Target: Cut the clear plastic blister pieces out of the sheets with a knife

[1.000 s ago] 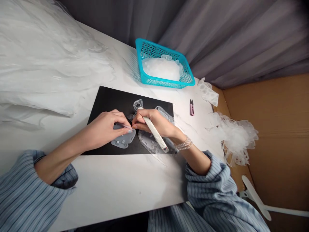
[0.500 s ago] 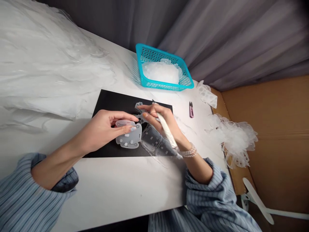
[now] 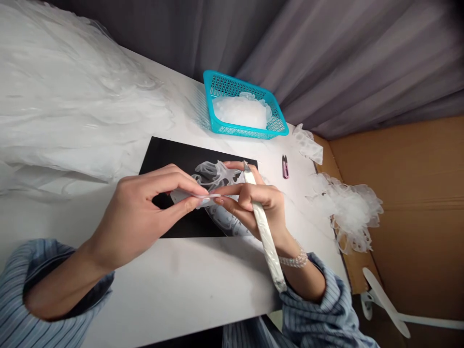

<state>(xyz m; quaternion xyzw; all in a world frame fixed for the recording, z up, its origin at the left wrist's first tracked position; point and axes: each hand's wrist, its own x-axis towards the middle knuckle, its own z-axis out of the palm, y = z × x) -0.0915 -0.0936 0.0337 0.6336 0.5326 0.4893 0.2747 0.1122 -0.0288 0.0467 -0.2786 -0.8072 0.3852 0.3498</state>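
Note:
My left hand (image 3: 159, 208) is closed, thumb and fingers pinching a small translucent plastic piece (image 3: 179, 195) seen nearly edge-on. My right hand (image 3: 259, 203) is closed too; its thumb and a finger are at the piece's right edge. Across that palm lies a craft knife (image 3: 266, 241) with a white wrapped handle, its dark blade pointing away from me. Clear scalloped trimmings (image 3: 212, 170) stick up behind the fingers. Below them, a translucent sheet with cut-out shapes (image 3: 221, 220) is partly covered by my right hand. A black mat (image 3: 163, 157) lies underneath.
A turquoise basket (image 3: 246, 131) holding a white translucent bundle stands at the back. Pink-handled thread snips (image 3: 285, 167) lie right of the mat. Loose clear scraps (image 3: 350, 208) heap at the right edge by a cardboard wall (image 3: 416, 193). Translucent sheets (image 3: 72, 96) pile up at left.
The plastic piece has tilted from face-up to nearly edge-on. My right fingers have come to its edge, and the knife has swung more upright in that hand. The clear trimmings now stand higher.

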